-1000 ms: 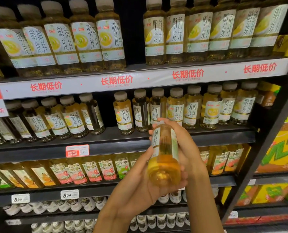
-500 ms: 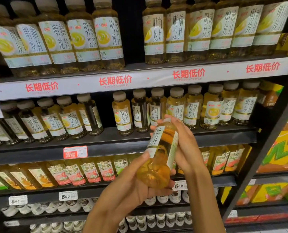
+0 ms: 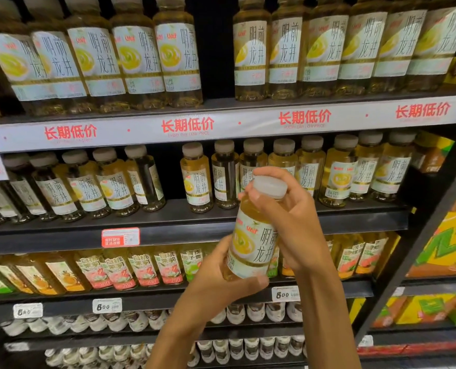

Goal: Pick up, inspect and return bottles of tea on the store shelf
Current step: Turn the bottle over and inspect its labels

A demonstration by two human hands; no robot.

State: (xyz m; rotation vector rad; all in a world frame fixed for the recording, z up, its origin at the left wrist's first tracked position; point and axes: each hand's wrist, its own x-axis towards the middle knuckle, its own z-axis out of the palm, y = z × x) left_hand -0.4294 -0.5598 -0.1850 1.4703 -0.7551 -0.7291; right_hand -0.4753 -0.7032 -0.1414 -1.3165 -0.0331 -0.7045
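- The tea bottle (image 3: pixel 253 233) is held in front of the shelves at about 5 o'clock from the middle of the view, nearly upright and tipped a little to 1 o'clock, its label facing the person.
- Its label reads "Unif" in red, then large dark characters 明前龙井 running downward beside a picture of a yellow-green cup of tea.
- The left hand (image 3: pixel 216 286) cups the bottle's base from 7 o'clock, thumb curled across the bottom edge of the label.
- The right hand (image 3: pixel 293 222) wraps the neck and shoulder from 3 o'clock, fingers curled beside the pale cap (image 3: pixel 270 186).
- The white shelf strip (image 3: pixel 229 123) at 12 o'clock repeats 长期低价 in red, with small print "EVERY DAY LOW PRICE" below it.
- The top-shelf bottles (image 3: pixel 139 59) and the middle-shelf bottles (image 3: pixel 197 179) carry the same label.
- A dark gap splits each of these rows near the middle; the middle-shelf gap lies at 11 o'clock from the held bottle.
- A red and white tag (image 3: pixel 120 237) hangs on the middle shelf's edge; its print is too blurred to read.
- Price tags (image 3: pixel 107 305) lower down read "500".
- A black upright post (image 3: pixel 421 235) bounds the shelves at 3 o'clock.
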